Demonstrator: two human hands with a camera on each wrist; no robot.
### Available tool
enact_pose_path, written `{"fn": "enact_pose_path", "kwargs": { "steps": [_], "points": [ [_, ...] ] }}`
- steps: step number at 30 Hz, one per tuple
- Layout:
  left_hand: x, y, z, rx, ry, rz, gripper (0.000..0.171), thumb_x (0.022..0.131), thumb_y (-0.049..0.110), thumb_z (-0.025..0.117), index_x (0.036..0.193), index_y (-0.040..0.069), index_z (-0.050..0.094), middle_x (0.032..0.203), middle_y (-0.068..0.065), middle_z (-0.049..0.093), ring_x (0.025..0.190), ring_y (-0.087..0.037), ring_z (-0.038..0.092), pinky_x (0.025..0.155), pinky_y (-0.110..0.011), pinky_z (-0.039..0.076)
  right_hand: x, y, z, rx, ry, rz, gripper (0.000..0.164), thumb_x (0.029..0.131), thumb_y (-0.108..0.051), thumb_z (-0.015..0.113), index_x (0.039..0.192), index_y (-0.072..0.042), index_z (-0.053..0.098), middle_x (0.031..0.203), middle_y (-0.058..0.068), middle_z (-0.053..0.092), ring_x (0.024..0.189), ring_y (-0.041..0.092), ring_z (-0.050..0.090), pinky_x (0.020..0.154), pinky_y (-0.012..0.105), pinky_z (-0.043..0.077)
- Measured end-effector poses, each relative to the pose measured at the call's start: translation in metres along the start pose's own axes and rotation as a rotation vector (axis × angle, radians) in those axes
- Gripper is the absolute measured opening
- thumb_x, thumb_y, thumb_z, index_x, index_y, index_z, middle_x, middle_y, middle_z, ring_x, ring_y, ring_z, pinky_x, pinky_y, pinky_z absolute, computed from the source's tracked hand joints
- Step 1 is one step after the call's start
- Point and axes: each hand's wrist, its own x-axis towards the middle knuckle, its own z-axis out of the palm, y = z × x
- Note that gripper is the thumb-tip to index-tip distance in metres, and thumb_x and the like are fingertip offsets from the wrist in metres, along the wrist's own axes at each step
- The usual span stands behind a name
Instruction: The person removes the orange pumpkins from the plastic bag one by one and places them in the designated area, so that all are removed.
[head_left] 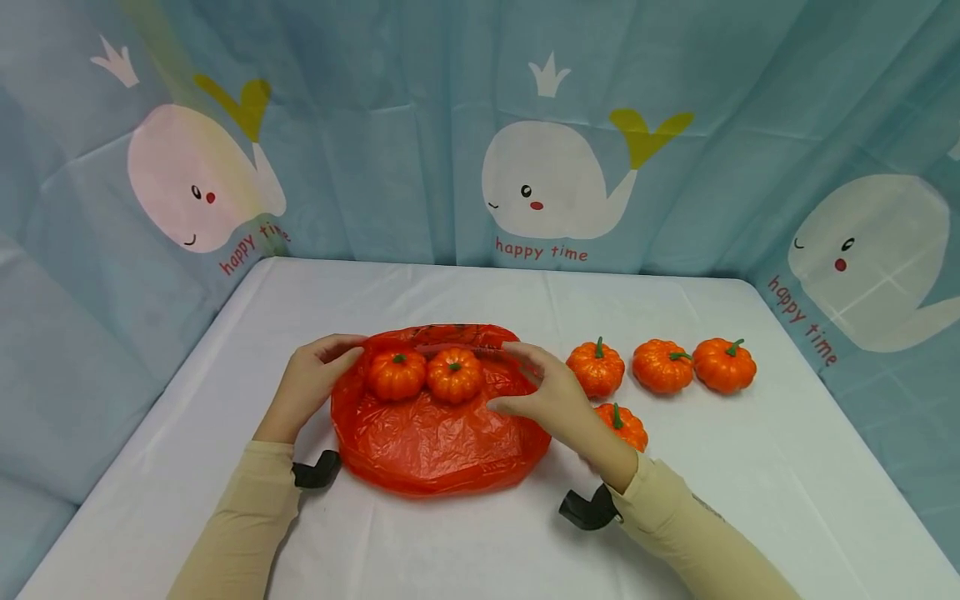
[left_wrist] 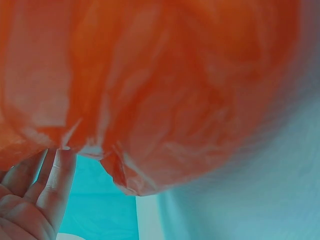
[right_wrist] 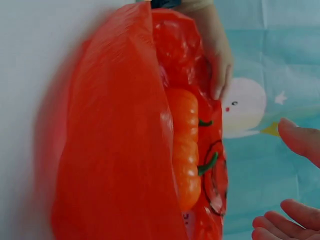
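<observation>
A red plastic bag lies spread on the table, its rim standing up all round like a shallow bowl. Two small orange pumpkins with green stems, a left one and a right one, sit side by side inside it toward the back. My left hand is at the bag's left rim; in the left wrist view its straight fingers reach up against the plastic. Over the bag's right side is my right hand, thumb and fingers spread apart. In the right wrist view nothing lies between its thumb and fingers.
Right of the bag, three more pumpkins stand in a row: one, a second and a third. Another pumpkin is partly hidden by my right forearm. A white cloth covers the table; a blue whale-print curtain hangs behind.
</observation>
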Motion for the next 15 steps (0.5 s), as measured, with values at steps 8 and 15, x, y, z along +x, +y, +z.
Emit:
{"fn": "enact_pose_path", "kwargs": {
  "steps": [8, 15],
  "points": [
    [0.001, 0.000, 0.000, -0.004, -0.002, 0.012, 0.046, 0.101, 0.042, 0.054, 0.134, 0.010, 0.061, 0.134, -0.015, 0.063, 0.125, -0.030, 0.055, 0.106, -0.049, 0.048, 0.017, -0.003, 0.020, 0.031, -0.008, -0.004, 0.074, 0.077, -0.015, 0.086, 0.141, -0.008, 0.052, 0.146, 0.011, 0.054, 0.142, 0.029, 0.044, 0.114, 0.049, 0.039],
    [0.000, 0.001, 0.000, -0.001, -0.010, 0.007, 0.047, 0.101, 0.043, 0.054, 0.133, 0.011, 0.062, 0.134, -0.014, 0.063, 0.125, -0.029, 0.055, 0.105, -0.042, 0.049, 0.028, 0.001, 0.038, 0.007, 0.038, 0.011, 0.072, 0.075, -0.016, 0.088, 0.139, -0.009, 0.055, 0.143, 0.008, 0.057, 0.139, 0.027, 0.048, 0.114, 0.049, 0.040]
  ]
}}
